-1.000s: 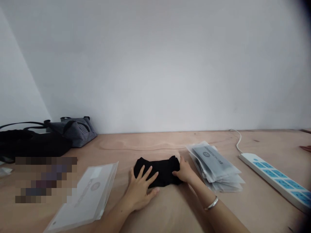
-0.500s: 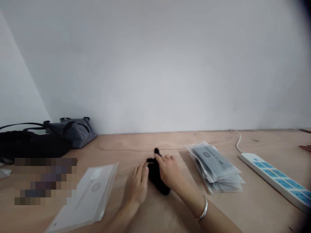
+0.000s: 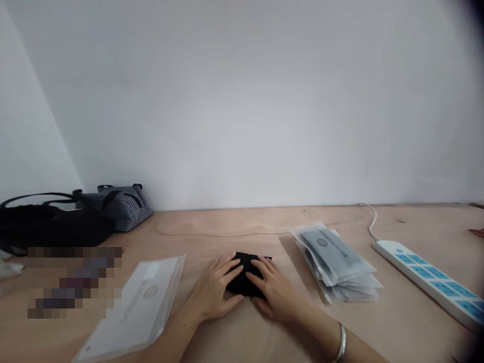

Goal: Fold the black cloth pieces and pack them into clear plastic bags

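A black folded cloth item (image 3: pixel 245 275) lies flat on the wooden table in front of me; its exact kind does not show. My left hand (image 3: pixel 219 285) rests over its left side with the fingers spread. On its right side my right hand (image 3: pixel 274 292) lies with fingers apart, a silver bangle on the wrist. Both palms face down. To the left is a frosted zip bag (image 3: pixel 139 302) with a printed logo, lying flat. A stack of similar frosted bags (image 3: pixel 333 257), the top one with something grey inside, lies to the right.
A white power strip (image 3: pixel 431 280) with blue sockets and a cable runs along the right. Black and striped bags (image 3: pixel 124 206) stand at the back left by the wall. A blurred patch (image 3: pixel 75 282) covers something at left. Another person's fingers (image 3: pixel 477 232) show at the right edge.
The black cloth has gone from a long narrow shape pinched by my right hand to a wider flat one. Both hands now lie spread over it, and the right has moved slightly right.
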A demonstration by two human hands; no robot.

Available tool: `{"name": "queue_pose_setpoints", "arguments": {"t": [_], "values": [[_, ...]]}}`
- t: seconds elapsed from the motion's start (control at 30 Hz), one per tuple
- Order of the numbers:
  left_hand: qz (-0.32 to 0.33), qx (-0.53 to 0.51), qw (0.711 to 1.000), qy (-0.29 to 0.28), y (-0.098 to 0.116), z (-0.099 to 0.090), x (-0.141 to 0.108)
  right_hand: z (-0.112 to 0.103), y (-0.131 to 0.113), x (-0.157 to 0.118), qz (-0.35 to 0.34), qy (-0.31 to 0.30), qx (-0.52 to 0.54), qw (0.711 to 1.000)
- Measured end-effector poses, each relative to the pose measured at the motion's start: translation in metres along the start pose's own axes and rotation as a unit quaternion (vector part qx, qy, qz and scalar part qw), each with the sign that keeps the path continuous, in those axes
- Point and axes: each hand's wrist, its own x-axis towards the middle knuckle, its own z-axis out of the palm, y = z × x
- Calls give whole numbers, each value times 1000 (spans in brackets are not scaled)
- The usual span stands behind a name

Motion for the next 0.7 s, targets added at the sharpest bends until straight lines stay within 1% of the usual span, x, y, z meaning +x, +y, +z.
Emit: {"name": "queue_pose_setpoints", "arguments": {"t": [0.03,0.1,0.17,0.23,0.3,0.4,0.47,0.53,0.57,0.63,0.67,0.7], "values": [[-1,-4,1000,-9,1,2,0,2,4,-2,-1,-12,-2,1000],[-14,-20,999,-45,2,7,0,10,9,-4,-3,-38,-6,999],[-34,-31,996,-80,4,11,0,18,12,-4,-6,-49,-22,999],[-46,-32,994,-93,5,13,-1,23,12,1,-12,-47,-47,998],[-52,-31,994,-88,6,11,-1,22,11,6,-20,-48,-57,997],[-49,-42,996,-63,7,3,-2,10,12,12,-8,-54,-7,999],[-42,-73,996,-29,8,-4,-4,-1,14,13,14,-20,66,998],[-48,-139,989,10,8,-9,-4,-9,17,13,24,30,167,985],[-59,-184,981,31,8,-10,-4,-11,19,14,29,48,225,973],[-92,-281,953,69,8,-8,-2,-10,24,15,55,51,333,940],[-111,-325,935,85,7,-5,0,-8,26,16,77,44,368,926],[-133,-356,920,99,6,-2,2,-5,28,16,104,36,376,920]]}}
